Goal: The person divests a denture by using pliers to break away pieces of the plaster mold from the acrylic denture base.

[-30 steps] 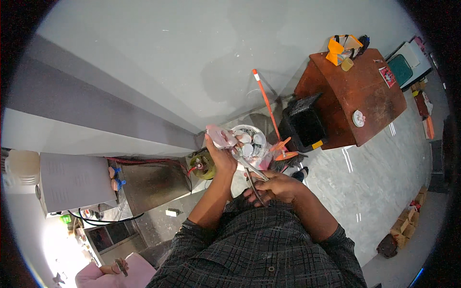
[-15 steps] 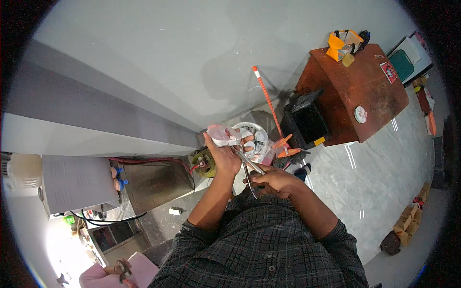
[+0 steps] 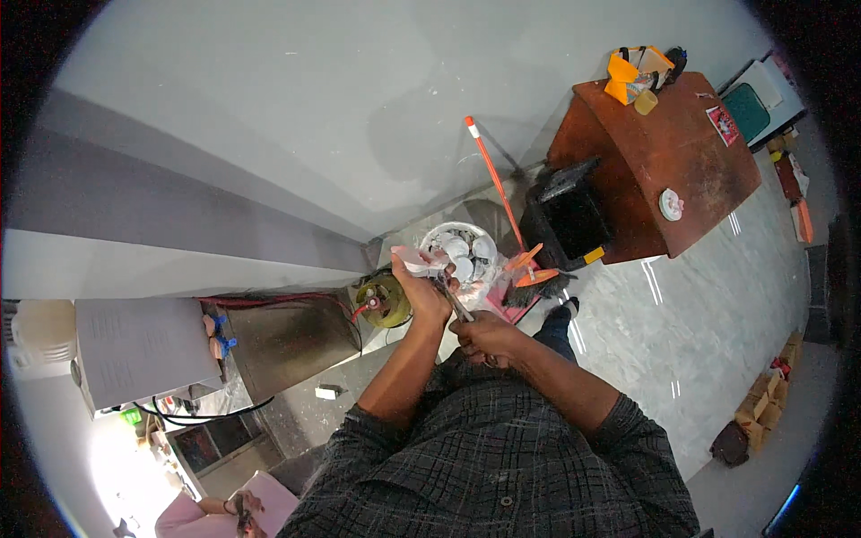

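Observation:
My left hand [image 3: 425, 296] is closed around a soft pinkish-white packet [image 3: 416, 260], which looks like thin plastic. My right hand [image 3: 491, 340] grips a long, two-armed metal tool [image 3: 461, 308], either scissors or tongs; I cannot tell which. Its far end meets the packet beside my left fingers, where the exact contact is hidden. Just beyond both hands, on the floor, a white tub [image 3: 447, 230] contains several white cups or bowls [image 3: 463, 268] and some clear plastic.
Left of my hands stand a green gas cylinder [image 3: 384, 303] and a metal cabinet [image 3: 291, 345]. To the right are an orange-handled broom [image 3: 495, 175], a black bin [image 3: 574, 220] and a brown table [image 3: 691, 166]. Another person's hand [image 3: 247, 513] shows at lower left.
The tool's two arms, spread apart before, have come together as my right hand closed and shifted slightly left. The packet has dipped a little, and more of the tub shows.

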The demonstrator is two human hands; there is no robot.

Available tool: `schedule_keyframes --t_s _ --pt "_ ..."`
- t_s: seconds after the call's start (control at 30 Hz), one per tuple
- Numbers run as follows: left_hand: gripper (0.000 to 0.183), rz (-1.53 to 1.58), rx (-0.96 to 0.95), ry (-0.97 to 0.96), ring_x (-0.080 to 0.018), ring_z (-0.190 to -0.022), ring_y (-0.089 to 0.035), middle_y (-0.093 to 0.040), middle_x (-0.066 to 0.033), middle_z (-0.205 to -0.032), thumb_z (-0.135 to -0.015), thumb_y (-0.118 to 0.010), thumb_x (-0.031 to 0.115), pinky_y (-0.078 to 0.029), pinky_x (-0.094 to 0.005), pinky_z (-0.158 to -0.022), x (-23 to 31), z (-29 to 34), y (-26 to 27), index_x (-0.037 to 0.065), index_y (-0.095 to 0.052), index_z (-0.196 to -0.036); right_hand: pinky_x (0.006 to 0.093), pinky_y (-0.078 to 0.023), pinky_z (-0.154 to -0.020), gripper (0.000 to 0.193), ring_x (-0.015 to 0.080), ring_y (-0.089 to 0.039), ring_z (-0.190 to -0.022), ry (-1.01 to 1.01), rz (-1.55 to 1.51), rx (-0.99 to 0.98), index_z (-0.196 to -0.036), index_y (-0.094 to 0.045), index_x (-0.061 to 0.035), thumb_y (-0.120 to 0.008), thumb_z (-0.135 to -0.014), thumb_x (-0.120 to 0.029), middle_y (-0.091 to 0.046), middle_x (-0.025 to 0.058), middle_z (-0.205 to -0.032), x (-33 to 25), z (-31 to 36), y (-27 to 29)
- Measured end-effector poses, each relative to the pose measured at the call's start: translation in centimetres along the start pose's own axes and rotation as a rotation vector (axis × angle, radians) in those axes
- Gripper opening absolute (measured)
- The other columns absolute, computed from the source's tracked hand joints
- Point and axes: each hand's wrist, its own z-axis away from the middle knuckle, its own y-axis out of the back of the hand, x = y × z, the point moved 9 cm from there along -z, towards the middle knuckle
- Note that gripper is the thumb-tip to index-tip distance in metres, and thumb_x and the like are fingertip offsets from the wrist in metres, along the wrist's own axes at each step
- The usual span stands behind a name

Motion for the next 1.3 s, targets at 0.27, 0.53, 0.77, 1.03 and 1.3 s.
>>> schedule_keyframes --t_s 0.27,0.53,0.77,1.03,1.3 --pt "0.07 -0.002 -0.067 -0.073 -0.0384 -0.09 -0.064 -0.057 -0.0131 -0.106 -0.088 -0.034 0.074 -0.054 -0.0571 -0.074 -0.7 -0.9 0.8 0.011 -0.048 -0.115 0.0381 -0.048 -0.061 0.032 0.0232 -0.057 -0.071 0.108 0.416 0.216 -0.109 -0.053 -0.0008 -0.058 -0.094 -0.029 -0.058 0.0112 -0.082 -0.7 1.0 2.6" --pt "0.063 -0.012 -0.073 -0.304 -0.0409 -0.095 -0.063 -0.057 -0.0119 -0.113 -0.09 -0.041 0.063 -0.054 -0.0599 -0.079 1.1 0.3 -0.3 0.011 -0.044 -0.126 0.0492 -0.049 -0.085 0.041 0.0457 -0.063 -0.096 0.314 0.754 0.391 -0.116 -0.048 0.0066 -0.059 -0.091 -0.024 -0.063 0.0303 -0.104 -2.2 1.4 2.7" --pt "0.053 0.147 -0.279 -0.201 -0.0425 -0.113 -0.057 -0.057 -0.0143 -0.117 -0.082 -0.058 0.038 -0.05 -0.0649 -0.09 2.0 1.1 -2.2 0.01 -0.048 -0.127 0.046 -0.049 -0.077 0.034 0.0438 -0.063 -0.088 0.111 0.349 0.128 -0.118 -0.038 0.0017 -0.054 -0.093 -0.015 -0.062 0.0261 -0.091 -0.3 2.3 2.3" --pt "0.055 0.098 -0.346 -0.233 -0.0413 -0.108 -0.058 -0.061 -0.0176 -0.111 -0.076 -0.059 0.04 -0.045 -0.0636 -0.093 5.4 -0.7 -1.2 0.008 -0.054 -0.121 0.0414 -0.05 -0.078 0.037 0.0339 -0.065 -0.088 0.489 0.893 0.25 -0.121 -0.028 -0.0027 -0.054 -0.095 -0.008 -0.059 0.0262 -0.097 -4.1 6.9 3.3" --pt "0.058 0.117 -0.45 -0.18 -0.036 -0.1 -0.062 -0.061 -0.021 -0.108 -0.078 -0.059 0.04 -0.05 -0.0557 -0.089 6.3 -0.1 -2.8 0.0 -0.054 -0.12 0.0421 -0.048 -0.083 0.034 0.0286 -0.064 -0.091 0.414 0.658 -0.018 -0.12 -0.032 -0.0028 -0.055 -0.096 -0.014 -0.06 0.0228 -0.101 -3.9 6.2 2.7"
